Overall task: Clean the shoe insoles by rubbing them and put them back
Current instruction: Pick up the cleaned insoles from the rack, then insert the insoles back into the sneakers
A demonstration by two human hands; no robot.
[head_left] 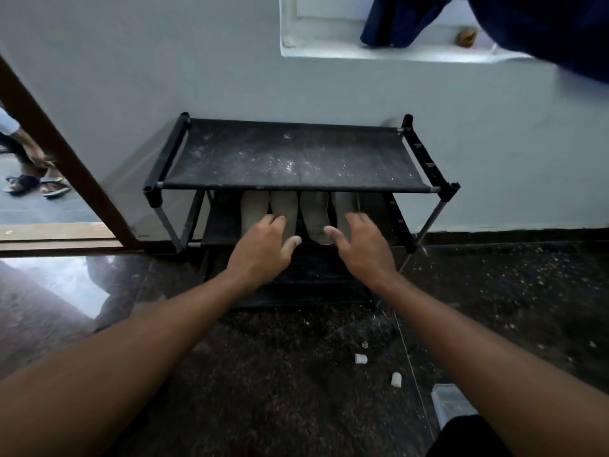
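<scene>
Several grey insoles lie side by side on the middle shelf of a black shoe rack (425, 159) against the wall. The leftmost insole (253, 207) is uncovered. My left hand (263, 247) reaches under the dusty top shelf, its fingers lying over the second insole (284, 206). The third insole (315, 217) shows between my hands. My right hand (361, 247) has spread, relaxed fingers over the rightmost insole (342, 202). Neither hand grips anything. The insoles' far ends are hidden by the top shelf.
The dark speckled floor holds small white plastic caps (361, 358) and a clear plastic piece (449, 404) at the lower right. An open doorway on the left shows another person's feet in sandals (36, 184). Dark cloth (395, 21) hangs at a wall niche above.
</scene>
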